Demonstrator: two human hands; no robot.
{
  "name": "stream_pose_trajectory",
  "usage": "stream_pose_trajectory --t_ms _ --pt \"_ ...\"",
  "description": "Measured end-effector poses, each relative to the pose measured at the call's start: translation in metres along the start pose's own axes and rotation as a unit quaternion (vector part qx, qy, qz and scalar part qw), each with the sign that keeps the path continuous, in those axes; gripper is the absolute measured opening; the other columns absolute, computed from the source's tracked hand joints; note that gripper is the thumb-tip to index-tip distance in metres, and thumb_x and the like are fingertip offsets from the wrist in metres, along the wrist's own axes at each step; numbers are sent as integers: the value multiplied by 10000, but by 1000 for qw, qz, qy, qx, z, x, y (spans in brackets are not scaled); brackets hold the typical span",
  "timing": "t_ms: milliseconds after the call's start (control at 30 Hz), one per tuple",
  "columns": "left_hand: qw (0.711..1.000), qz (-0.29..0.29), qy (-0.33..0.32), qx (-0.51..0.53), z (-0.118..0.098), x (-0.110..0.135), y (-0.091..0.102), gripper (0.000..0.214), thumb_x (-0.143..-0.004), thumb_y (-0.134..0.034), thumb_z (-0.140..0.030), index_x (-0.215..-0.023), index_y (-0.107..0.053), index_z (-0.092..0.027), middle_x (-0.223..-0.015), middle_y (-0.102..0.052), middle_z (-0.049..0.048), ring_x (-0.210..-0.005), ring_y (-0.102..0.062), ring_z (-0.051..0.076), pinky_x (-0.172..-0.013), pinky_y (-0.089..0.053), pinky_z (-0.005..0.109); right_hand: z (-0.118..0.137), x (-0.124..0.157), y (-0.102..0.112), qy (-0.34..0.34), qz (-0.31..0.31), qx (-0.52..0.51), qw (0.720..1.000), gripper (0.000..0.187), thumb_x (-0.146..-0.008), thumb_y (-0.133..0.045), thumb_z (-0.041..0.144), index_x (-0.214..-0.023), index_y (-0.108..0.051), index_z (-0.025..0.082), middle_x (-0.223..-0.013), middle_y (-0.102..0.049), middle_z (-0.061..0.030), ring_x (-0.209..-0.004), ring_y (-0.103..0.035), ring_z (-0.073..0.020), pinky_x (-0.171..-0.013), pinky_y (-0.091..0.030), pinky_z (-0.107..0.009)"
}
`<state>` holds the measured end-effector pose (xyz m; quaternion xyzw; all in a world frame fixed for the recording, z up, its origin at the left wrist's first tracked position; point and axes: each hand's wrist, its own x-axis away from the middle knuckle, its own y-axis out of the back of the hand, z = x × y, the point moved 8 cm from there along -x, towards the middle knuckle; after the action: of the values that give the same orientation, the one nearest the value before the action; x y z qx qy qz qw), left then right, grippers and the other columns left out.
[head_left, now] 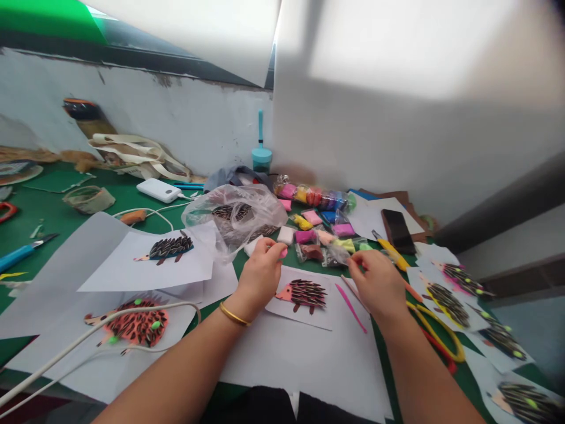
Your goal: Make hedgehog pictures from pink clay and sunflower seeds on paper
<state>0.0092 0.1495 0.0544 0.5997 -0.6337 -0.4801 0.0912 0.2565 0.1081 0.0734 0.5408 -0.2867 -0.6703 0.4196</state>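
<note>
Far L of green tabletop (53,215): blue-handled cutter (20,254), then coral hedgehog pic (136,324) w/ white cable (101,319) across it. Above that, sheet w/ dark-quilled hedgehog (171,247); white power bank (158,191) behind. Next R: clear plastic bag (198,221) of dark seed-like bits.

L grip (259,274): thumb + index pinching pink clay bit (283,253) (clay = my read), held just past head end of center hedgehog (306,295). Key rel. IMO: that hedgehog lies on the near side of L grip and to its R, between both hands. Long axis approx. L-R, snout to L, so L hand is nearer the head, R hand nearer the tail.

Clay packets (304,237), assorted colors, beyond it. R of hedgehog: pink tool (352,308), long axis slanting from upper L to lower R, near R hand.

R grip (378,284): fingers curled in, thumb close to index, over a thin stick (354,292); can't tell if pinching anything. Further R: yellow cutter (391,252), dark phone (397,231), yellow-handled scissors (441,335), more hedgehog pics (448,303) at the edge.

Labels: no legible brand/text; marks on cloth bag (148,171) at back L n/r.
</note>
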Motion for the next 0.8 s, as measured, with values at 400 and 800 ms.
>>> stream_pose_trajectory --t_ms 400,800 --pt "989 89 -46 -107 2 7 -28 360 -854 -615 -191 -1213 -617 -210 -1342 -512 145 -1197 -514 287 -1010 -463 422 -44 6 -12 -66 84 108 988 286 -870 -449 171 -1118 -592 154 -1085 -635 -133 -1005 -598 -261 -771 -429 -339" --pt "995 43 -62 -61 -6 1 -5 162 -826 -620 -126 -957 -680 -198 -1020 -615 92 -944 -592 239 -849 -504 386 -3 13 -46 36 145 27 988 317 -939 -465 264 -1171 -673 203 -1017 -644 -92 -897 -611 -214 -731 -447 -307"
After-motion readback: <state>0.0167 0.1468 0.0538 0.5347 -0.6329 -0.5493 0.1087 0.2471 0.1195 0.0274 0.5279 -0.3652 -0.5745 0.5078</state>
